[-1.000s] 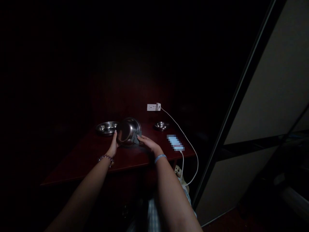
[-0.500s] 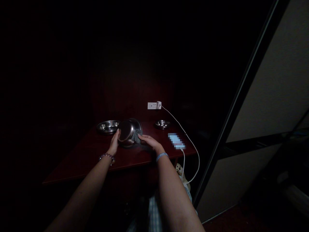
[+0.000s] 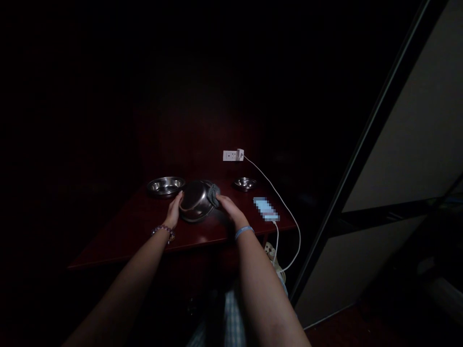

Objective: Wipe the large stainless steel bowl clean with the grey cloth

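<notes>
Only the head view here, and it's pretty dark. A tilted stainless steel bowl [image 3: 195, 201] is over the near half of the reddish desk [image 3: 141, 233], right between the two hands, with its rounded underside turned up toward the camera and leaning a bit left. Can't tell if its lower edge actually sits on the desk or hangs just above it. The left hand [image 3: 174, 211] has its fingers clamped on the bowl's left side, fingertips up by the wall; what they do behind it is hidden. The right hand [image 3: 230, 209] has its fingers pinched on a bunched grey cloth [image 3: 213, 194], pressed to the bowl's right side, up toward the rim. So the relation that counts: bowl is right of the left fingers, left of the right ones, and the left hand is the nearer one, since the cloth sits between the right hand and the metal. The bowl's round, so no real long axis to talk about. Just behind the left hand's side there's a shallow steel dish [image 3: 166, 187], and a small steel bowl [image 3: 245, 183] sits apart at the back right. A phone [image 3: 266, 209] with a pixelated screen lies right of the right hand, on a white cable [image 3: 300, 233].
</notes>
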A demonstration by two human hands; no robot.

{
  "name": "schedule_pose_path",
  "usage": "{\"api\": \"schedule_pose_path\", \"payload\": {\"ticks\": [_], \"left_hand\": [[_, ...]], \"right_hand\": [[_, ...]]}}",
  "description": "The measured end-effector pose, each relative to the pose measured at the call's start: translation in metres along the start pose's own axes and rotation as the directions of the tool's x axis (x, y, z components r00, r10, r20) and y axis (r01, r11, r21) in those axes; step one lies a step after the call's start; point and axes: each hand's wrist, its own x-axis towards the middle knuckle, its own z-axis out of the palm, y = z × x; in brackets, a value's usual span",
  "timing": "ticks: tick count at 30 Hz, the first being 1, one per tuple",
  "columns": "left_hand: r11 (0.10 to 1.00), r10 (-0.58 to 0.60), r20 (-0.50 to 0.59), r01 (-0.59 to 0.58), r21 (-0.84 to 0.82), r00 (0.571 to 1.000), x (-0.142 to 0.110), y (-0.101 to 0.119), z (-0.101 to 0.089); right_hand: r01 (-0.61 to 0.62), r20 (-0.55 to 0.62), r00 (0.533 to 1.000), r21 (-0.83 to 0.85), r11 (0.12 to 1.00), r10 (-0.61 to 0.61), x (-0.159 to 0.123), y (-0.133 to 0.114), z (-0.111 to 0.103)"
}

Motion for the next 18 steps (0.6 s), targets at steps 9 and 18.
{"api": "schedule_pose_path", "payload": {"ticks": [9,18], "left_hand": [[1.000,-0.021,0.100,0.021,-0.002,0.995,-0.006,0.005,0.003],[1.000,-0.009,0.137,0.012,-0.022,0.990,-0.008,0.008,0.005]], "right_hand": [[-0.007,-0.046,0.999,0.051,0.999,0.009,0.002,-0.001,-0.007],[0.046,-0.094,0.995,0.087,0.995,-0.038,0.000,-0.006,0.003]]}}
